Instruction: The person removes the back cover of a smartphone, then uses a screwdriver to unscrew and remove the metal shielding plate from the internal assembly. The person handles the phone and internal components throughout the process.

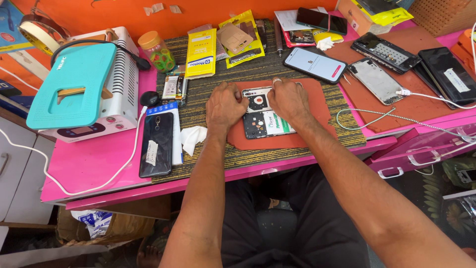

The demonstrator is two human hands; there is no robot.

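Left hand [225, 105] and right hand [289, 99] each press a closed grip on the opened phone [263, 121]. The phone lies on an orange mat [317, 116] on the pink bench [94, 164].

A teal-topped white heating machine [82, 84] is sitting at nine o'clock on the pink desk [94, 161], with a white cable [106, 178] trailing from it and a black phone [156, 144] lying face up at seven o'clock beside a crumpled white tissue [192, 138]. At twelve o'clock yellow parts packets [201, 52] and a small jar of green bits [156, 51] are resting on the striped mat [208, 84]. A lit phone [315, 64] is lying at one o'clock, while several opened phones [384, 52] are lying at two o'clock.
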